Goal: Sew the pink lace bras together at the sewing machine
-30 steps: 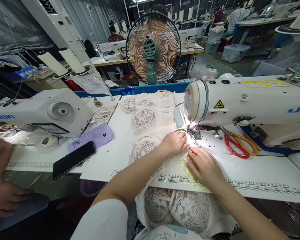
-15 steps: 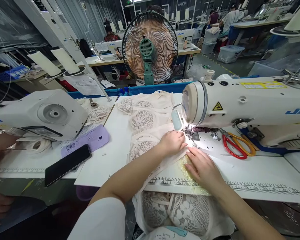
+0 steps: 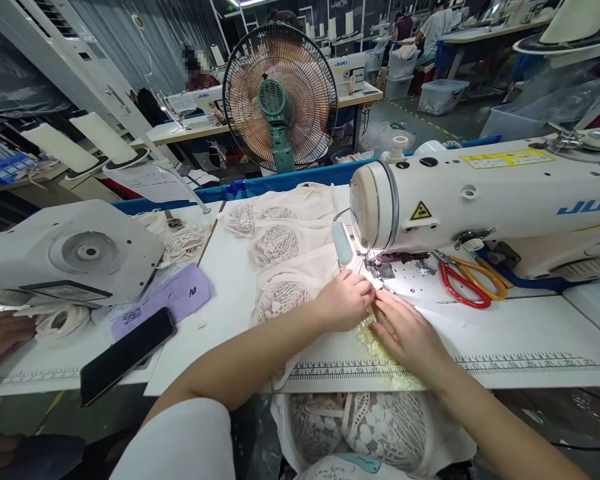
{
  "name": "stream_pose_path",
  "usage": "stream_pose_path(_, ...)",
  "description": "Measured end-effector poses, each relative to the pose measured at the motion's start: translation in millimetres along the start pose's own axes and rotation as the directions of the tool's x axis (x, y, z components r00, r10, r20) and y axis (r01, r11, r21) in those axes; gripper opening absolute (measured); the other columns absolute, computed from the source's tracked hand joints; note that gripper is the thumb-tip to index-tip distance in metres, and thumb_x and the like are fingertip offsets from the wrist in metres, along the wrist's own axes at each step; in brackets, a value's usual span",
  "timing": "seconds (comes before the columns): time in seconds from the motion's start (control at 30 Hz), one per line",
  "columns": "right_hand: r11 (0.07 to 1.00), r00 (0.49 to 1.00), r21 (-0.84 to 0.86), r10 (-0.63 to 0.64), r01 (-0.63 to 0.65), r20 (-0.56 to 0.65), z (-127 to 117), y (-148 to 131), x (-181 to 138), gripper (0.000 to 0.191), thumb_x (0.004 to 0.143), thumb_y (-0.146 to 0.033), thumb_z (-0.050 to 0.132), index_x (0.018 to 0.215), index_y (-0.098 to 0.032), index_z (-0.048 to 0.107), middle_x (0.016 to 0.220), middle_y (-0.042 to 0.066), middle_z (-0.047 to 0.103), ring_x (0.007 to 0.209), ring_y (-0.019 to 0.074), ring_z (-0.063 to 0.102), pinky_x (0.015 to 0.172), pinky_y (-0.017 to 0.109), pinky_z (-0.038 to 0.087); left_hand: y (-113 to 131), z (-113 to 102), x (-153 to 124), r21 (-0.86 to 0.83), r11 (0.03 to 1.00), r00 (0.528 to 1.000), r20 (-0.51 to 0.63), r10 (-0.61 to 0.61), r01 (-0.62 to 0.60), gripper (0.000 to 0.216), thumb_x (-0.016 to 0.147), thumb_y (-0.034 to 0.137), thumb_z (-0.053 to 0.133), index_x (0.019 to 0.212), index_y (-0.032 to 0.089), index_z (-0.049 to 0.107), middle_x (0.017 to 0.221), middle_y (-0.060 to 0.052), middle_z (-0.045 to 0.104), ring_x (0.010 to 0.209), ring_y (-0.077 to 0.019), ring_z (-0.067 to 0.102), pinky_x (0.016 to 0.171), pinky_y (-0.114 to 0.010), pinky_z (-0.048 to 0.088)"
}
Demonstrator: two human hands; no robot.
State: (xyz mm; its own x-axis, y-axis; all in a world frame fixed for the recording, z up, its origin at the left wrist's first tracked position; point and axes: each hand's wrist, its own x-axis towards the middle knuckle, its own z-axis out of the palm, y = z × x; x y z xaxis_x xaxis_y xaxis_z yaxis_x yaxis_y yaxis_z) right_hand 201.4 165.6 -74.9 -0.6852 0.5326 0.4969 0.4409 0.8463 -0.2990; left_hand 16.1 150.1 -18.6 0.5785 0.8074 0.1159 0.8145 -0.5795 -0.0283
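Note:
My left hand (image 3: 345, 300) is closed, its curled fingers gripping the beige edge of a lace bra (image 3: 283, 300) just in front of the sewing machine's presser foot (image 3: 373, 267). My right hand (image 3: 413, 333) lies beside it with fingers stretched out, their tips on the cloth near the left fingertips. Its thumb is apart from the fingers, over a shiny yellowish strip (image 3: 373, 340) that runs to the table edge. The white sewing machine (image 3: 450, 193) stands over the work, lamp lit. My hands partly hide the cloth at the needle.
More lace bras (image 3: 275, 243) lie behind my left arm, and another (image 3: 380, 427) is below the table edge. Red-handled scissors (image 3: 463, 283) rest by the machine. At left are a phone (image 3: 127, 353), a purple card (image 3: 187, 290), another machine (image 3: 87, 250) and a co-worker's hand (image 3: 5, 333). Beyond stands a fan (image 3: 275, 100).
My left hand has drawn slightly toward me and its fingers are more curled, now closer to the right fingertips. The right hand stays on the cloth. The camera view has shifted and tilted slightly.

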Motion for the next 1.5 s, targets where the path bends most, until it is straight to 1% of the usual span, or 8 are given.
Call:
stream_pose_path(0.27,1.0,1.0,0.028,0.015,-0.014,-0.021,-3.5,1.0,1.5,0.032,0.092,-0.034,0.039,0.107,-0.013,0.059,0.116,0.014,0.063,0.113,0.0269,0.055,0.093,0.045,0.049,-11.0,17.7,-5.6,0.093,0.994,0.992,-0.113,0.062,-0.052,0.029,0.097,0.019,0.036,0.104,0.017,0.064,0.112,-0.004,0.065,0.11,-0.0194,0.053,0.094,-0.046,0.039)
stream_pose_path(0.73,0.998,0.999,0.058,0.038,-0.037,-0.028,-3.5,1.1,3.0,0.026,0.091,-0.031,0.041,0.102,-0.017,0.06,0.113,0.011,0.064,0.108,0.0264,0.057,0.092,0.046,0.05,-34.0,13.8,5.0,0.109,0.994,0.999,0.041,-0.031,0.026,0.031,0.097,0.016,0.034,0.113,0.02,0.059,0.118,-0.004,0.062,0.117,-0.0203,0.049,0.1,-0.049,0.035)
stream_pose_path(0.9,0.999,0.998,0.051,0.024,-0.021,-0.06,-4.6,0.2,4.5,0.026,0.091,-0.03,0.04,0.099,-0.016,0.061,0.109,0.011,0.066,0.104,0.0257,0.059,0.088,0.045,0.052,-22.0,-9.8,4.9,0.182,0.973,0.988,0.036,-0.153,0.144,0.026,0.093,0.016,0.039,0.094,0.017,0.065,0.108,-0.008,0.064,0.104,-0.0227,0.056,0.086,-0.041,0.045)
stream_pose_path(1.0,0.998,0.998,0.059,0.04,-0.036,-0.057,-4.8,0.6,4.0,0.025,0.091,-0.03,0.04,0.097,-0.017,0.061,0.109,0.01,0.066,0.105,0.0256,0.059,0.088,0.045,0.052,7.6,-38.6,-20.3,0.23,0.91,0.91,0.157,-0.383,0.344,0.023,0.086,0.013,0.044,0.072,0.014,0.062,0.075,-0.009,0.063,0.065,-0.0187,0.059,0.054,-0.029,0.045)
stream_pose_path(1.1,0.995,0.997,0.083,0.054,-0.05,-0.049,-4.4,2.3,2.6,0.026,0.091,-0.032,0.04,0.096,-0.019,0.061,0.11,0.01,0.066,0.105,0.026,0.059,0.087,0.046,0.052,41.2,-57.3,-58.5,0.22,0.846,0.781,0.325,-0.533,0.485,0.019,0.086,0.025,0.048,0.083,0.016,0.064,0.059,-0.005,0.057,0.05,-0.0168,0.054,0.045,-0.025,0.04)
stream_pose_path(1.17,0.994,0.998,0.101,0.054,-0.051,-0.035,-4.1,3.7,1.0,0.026,0.091,-0.034,0.041,0.096,-0.019,0.061,0.109,0.011,0.066,0.105,0.0265,0.059,0.087,0.047,0.051,54.6,-55.1,-79.5,0.232,0.791,0.702,0.367,-0.611,0.566,0.028,0.085,0.037,0.054,0.1,0.015,0.063,0.071,-0.009,0.064,0.06,-0.0208,0.06,0.051,-0.028,0.045)
stream_pose_path(1.27,0.993,0.999,0.114,0.039,-0.037,-0.014,-5.3,5.6,-2.6,0.025,0.09,-0.037,0.043,0.095,-0.021,0.06,0.109,0.011,0.065,0.106,0.0278,0.058,0.087,0.048,0.05,50.0,-32.0,-95.9,0.24,0.676,0.63,0.245,-0.737,0.697,0.053,0.079,0.047,0.061,0.119,0.013,0.057,0.11,-0.022,0.061,0.096,-0.0343,0.06,0.071,-0.043,0.05)
stream_pose_path(1.5,0.998,0.998,0.044,-0.046,0.045,0.042,-13.5,9.4,-6.4,0.027,0.09,-0.04,0.041,0.087,-0.02,0.059,0.104,0.014,0.064,0.102,0.0311,0.058,0.088,0.051,0.046,13.7,4.2,-117.1,0.001,0.547,0.547,-0.009,-0.837,0.837,0.059,0.086,0.045,0.052,0.138,0.019,0.037,0.148,-0.017,0.028,0.134,-0.0374,0.027,0.103,-0.062,0.026)
